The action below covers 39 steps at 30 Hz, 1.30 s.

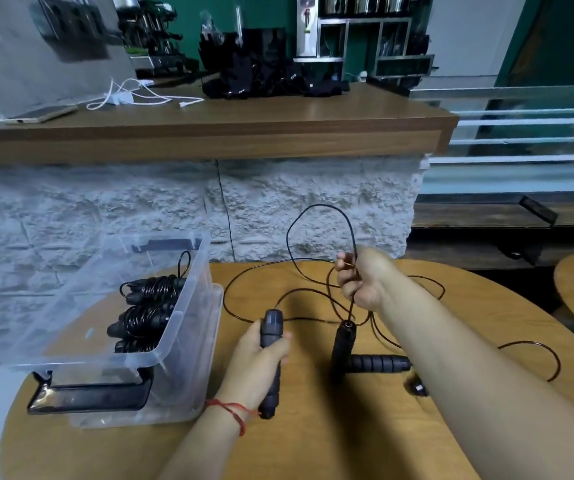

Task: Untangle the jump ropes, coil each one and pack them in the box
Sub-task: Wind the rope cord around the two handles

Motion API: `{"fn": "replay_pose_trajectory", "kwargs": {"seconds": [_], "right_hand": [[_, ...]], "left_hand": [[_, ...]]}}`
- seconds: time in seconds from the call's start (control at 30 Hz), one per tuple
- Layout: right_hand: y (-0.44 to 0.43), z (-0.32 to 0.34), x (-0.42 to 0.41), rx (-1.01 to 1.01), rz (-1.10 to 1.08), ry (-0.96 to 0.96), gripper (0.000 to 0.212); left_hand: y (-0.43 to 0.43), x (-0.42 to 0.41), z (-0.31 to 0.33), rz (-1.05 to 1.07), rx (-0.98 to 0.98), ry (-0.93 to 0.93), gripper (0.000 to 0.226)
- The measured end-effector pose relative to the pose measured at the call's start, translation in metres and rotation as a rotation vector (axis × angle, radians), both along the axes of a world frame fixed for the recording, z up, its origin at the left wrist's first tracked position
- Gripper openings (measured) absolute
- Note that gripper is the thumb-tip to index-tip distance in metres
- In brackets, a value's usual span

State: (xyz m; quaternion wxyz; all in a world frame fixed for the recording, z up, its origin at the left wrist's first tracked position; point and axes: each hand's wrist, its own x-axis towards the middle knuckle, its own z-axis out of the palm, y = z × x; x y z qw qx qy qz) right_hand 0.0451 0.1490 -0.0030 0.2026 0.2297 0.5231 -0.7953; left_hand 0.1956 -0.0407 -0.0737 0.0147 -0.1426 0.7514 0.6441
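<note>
The clear plastic box [179,322] sits open on the round wooden table [313,441]. Three coiled black jump ropes lie stacked inside it: one coil [154,288] at the far end, a second coil [141,318] in the middle, and a third coil [132,346] nearest me, partly hidden behind the rim. Each is wound tight around its handles. A small loop of cord stands up from the farthest one. A black latch [91,396] runs across the near end of the box.

Just right of the box, my left hand [261,358] is wrapped firmly around a black foam handle [272,323], holding it upright, with a red thread bracelet [231,408] on that wrist. Further right of the box, my right hand [361,282] is raised above the table with its fingers curled in, gripping several strands of the thin black cord [320,205]. One loop of the cord arches up above that hand. The rest of it trails in loose, crossing curves over the table, reaching from the box's right wall outward.

Beneath my right hand, a second black handle [342,344] stands tilted, and a third black handle [379,363] lies flat beside it, both well to the right of the box.
</note>
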Motion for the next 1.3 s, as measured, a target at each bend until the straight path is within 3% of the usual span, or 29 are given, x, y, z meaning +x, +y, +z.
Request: {"fn": "replay_pose_trajectory", "kwargs": {"seconds": [0.13,0.23,0.4,0.57,0.63,0.73,0.83,0.93,1.03,1.17,1.3], "right_hand": [[-0.01,0.02,0.023,-0.176,0.063,0.012,0.04],[-0.018,0.031,0.038,-0.32,0.08,-0.002,0.04],[-0.028,0.03,0.049,-0.469,-0.012,0.008,0.048],[-0.036,-0.004,0.034,-0.338,-0.185,0.152,0.043],[-0.035,-0.023,0.033,-0.18,-0.15,0.242,0.036],[-0.037,-0.06,0.036,-0.026,-0.05,0.318,0.014],[-0.037,-0.088,0.052,0.142,0.025,0.455,0.016],[-0.04,-0.109,0.067,0.32,0.121,0.563,0.015],[-0.047,-0.13,0.069,0.42,0.203,0.602,0.021],[-0.049,-0.147,0.07,0.411,0.284,0.615,0.036],[-0.043,-0.159,0.066,0.431,0.356,0.631,0.053]], "left_hand": [[0.005,0.009,0.001,-0.209,0.104,0.078,0.055],[0.011,0.011,-0.012,-0.232,0.379,0.052,0.064],[0.027,0.021,-0.033,-0.181,0.796,-0.147,0.084],[0.029,0.015,-0.042,-0.37,1.111,-0.144,0.06],[0.028,0.007,-0.045,-0.372,1.084,-0.122,0.056],[0.022,-0.016,-0.052,-0.2,1.012,-0.121,0.059],[0.013,-0.041,-0.056,-0.044,0.944,-0.09,0.053],[0.01,-0.063,-0.059,0.051,0.748,-0.011,0.051],[0.009,-0.077,-0.069,0.106,0.662,0.078,0.043],[0.007,-0.085,-0.084,0.116,0.571,0.128,0.025],[0.003,-0.092,-0.093,0.017,0.426,0.198,0.043]]}}
